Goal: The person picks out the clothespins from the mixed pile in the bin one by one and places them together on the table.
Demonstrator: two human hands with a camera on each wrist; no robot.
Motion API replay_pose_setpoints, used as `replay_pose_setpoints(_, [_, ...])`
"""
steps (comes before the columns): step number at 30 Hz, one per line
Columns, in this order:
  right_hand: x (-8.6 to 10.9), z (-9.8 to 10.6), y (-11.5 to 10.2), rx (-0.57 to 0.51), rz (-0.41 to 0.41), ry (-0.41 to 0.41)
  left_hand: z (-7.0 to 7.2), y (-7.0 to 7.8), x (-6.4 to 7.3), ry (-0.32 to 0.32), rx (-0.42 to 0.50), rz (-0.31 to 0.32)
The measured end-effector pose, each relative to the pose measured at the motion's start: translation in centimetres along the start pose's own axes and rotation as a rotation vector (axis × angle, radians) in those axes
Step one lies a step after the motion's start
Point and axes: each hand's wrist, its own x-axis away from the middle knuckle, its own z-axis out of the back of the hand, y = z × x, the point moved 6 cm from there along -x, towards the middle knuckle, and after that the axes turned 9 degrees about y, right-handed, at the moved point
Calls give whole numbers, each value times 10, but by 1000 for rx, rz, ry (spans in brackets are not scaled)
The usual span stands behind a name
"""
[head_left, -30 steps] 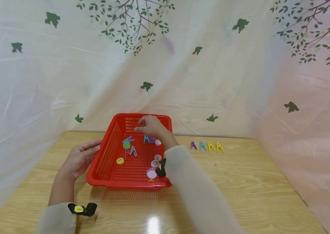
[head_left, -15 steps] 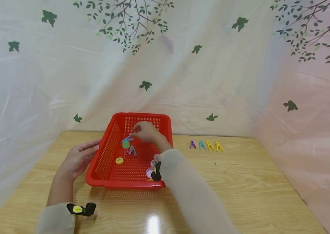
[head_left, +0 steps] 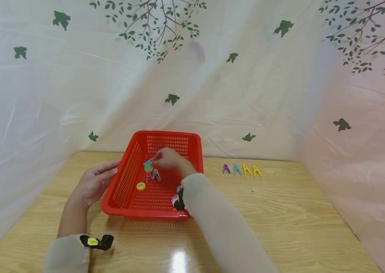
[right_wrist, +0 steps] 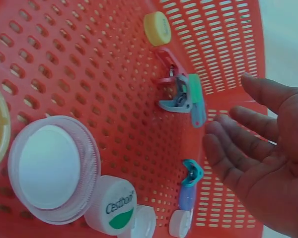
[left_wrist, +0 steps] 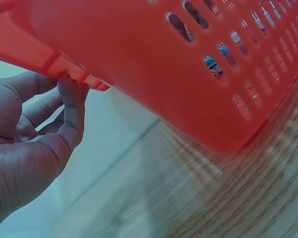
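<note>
A red plastic basket (head_left: 144, 214) stands on the table, its left rim held by my left hand (head_left: 93, 184); the left wrist view shows the thumb and fingers at that rim. My right hand (head_left: 170, 158) reaches inside, near the back. Its fingertips are close to a blue clothespin (head_left: 148, 162), and in the right wrist view nothing sits between the spread, slightly bent fingers. Beside that clothespin lie a green bottle cap (head_left: 148, 168), a red clothespin (head_left: 149, 176) and a grey clothespin (head_left: 156, 174). A teal clothespin (right_wrist: 192, 172) and purple cap (right_wrist: 186, 197) lie below the hand in the right wrist view.
On the table right of the basket, a purple clothespin (head_left: 226, 169), a blue one and two yellow clothespins (head_left: 256, 171) form a row. The basket also holds a yellow cap (head_left: 141, 186) and several pale caps (right_wrist: 110, 205) by its right side. A printed curtain (head_left: 212, 113) hangs behind.
My right hand has moved left and lower inside the basket, toward the blue clothespin by the green cap. The left hand stays at the rim.
</note>
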Motion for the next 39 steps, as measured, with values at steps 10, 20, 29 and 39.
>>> replay_pose_setpoints(10, [0, -13, 10, 24, -111, -141, 1, 0, 2, 2, 8, -13])
replay_pose_setpoints(20, [1, -17, 17, 29, -107, -203, 0, 0, 4, 10, -16, -11])
replay_pose_setpoints(29, [2, -18, 21, 37, -124, -201, -1, 1, 4, 7, -19, -23])
replay_pose_setpoints(39, [1, -23, 22, -25, -167, -197, -1, 2, 3, 11, -23, -24])
